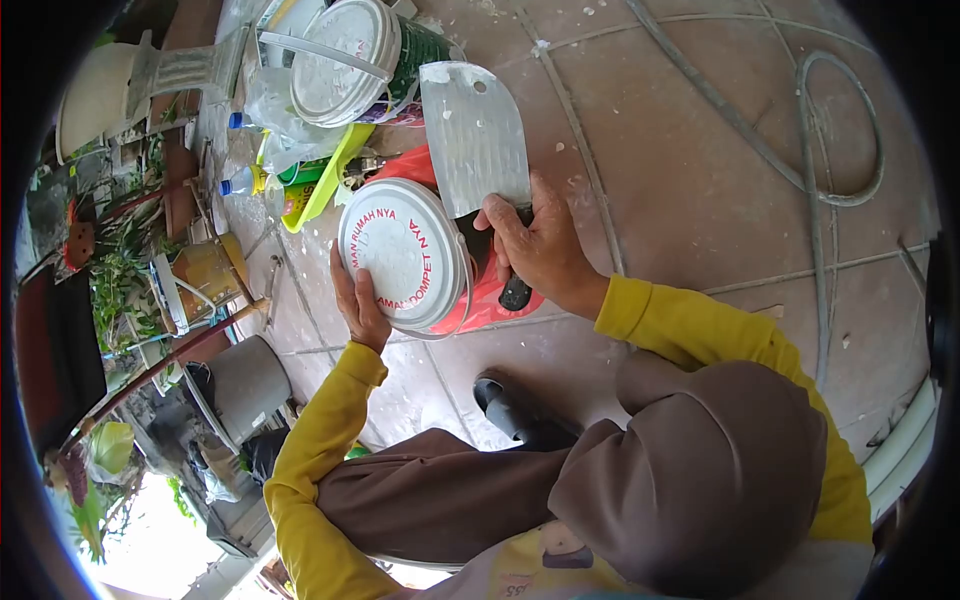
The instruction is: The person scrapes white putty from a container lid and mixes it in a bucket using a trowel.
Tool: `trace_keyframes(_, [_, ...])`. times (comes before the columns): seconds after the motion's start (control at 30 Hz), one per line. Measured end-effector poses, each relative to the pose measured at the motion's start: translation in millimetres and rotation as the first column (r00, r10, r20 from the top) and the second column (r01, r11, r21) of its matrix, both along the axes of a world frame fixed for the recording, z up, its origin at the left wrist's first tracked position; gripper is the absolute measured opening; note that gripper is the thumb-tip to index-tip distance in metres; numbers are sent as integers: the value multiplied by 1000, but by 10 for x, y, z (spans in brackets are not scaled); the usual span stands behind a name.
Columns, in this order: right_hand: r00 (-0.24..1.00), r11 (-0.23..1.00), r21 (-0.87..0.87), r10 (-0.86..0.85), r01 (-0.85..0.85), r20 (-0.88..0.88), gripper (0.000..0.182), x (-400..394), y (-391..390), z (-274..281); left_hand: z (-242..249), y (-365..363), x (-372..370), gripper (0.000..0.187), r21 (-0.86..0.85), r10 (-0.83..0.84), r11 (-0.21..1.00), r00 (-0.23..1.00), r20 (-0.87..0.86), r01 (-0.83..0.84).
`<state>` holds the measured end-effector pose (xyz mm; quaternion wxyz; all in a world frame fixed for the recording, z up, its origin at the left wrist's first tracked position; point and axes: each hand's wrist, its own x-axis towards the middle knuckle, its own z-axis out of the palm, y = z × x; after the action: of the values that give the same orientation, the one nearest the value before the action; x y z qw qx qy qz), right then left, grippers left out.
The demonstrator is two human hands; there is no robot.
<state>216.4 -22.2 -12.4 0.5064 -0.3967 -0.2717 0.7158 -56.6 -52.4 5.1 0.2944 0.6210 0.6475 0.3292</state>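
My right hand point(548, 245) is wrapped round the black handle of a cleaver point(474, 135). The cleaver's wide blade is smeared with whitish residue and has a hole near one corner. Below the blade is a lidded paint pail point(395, 240), its white lid printed with red lettering and its body red. My left hand point(360, 310) grips the lid's rim, thumb on top and fingers along the side. The pail's thin wire handle hangs on the side toward my right hand.
Behind stands another lidded pail point(345, 60) with a green side. Plastic bottles point(240, 182) and a lime-green tray point(335, 180) lie to the left. A grey hose point(720, 125) loops over the tiled floor at right. A grey bin point(240, 390) is at lower left.
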Motion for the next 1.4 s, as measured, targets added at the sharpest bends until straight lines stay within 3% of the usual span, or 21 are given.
trace_keyframes(0.33, [990,990,129,-78,62,119,22,-34,-56,-83,-7,11,5,64,5,14,1000,1000,9,-14])
trace_keyframes(0.53, [982,989,118,-107,88,157,22,29,-71,-109,-32,-9,-50,63,29,15,999,1000,18,-16])
trace_keyframes(0.73, [997,998,40,-50,48,66,23,49,-100,-8,-65,-5,-78,62,17,20,1000,998,60,-22])
trace_keyframes(1.07, [996,994,86,-66,60,66,18,-10,-147,-75,-64,-2,-75,62,18,15,1000,998,65,-17])
trace_keyframes(1.27, [993,990,90,-111,107,37,20,73,-158,-69,-26,17,-65,60,32,-35,999,998,-52,37])
trace_keyframes(1.4, [990,987,92,-137,134,32,20,149,-242,-44,40,48,-180,60,17,-116,992,967,-226,123])
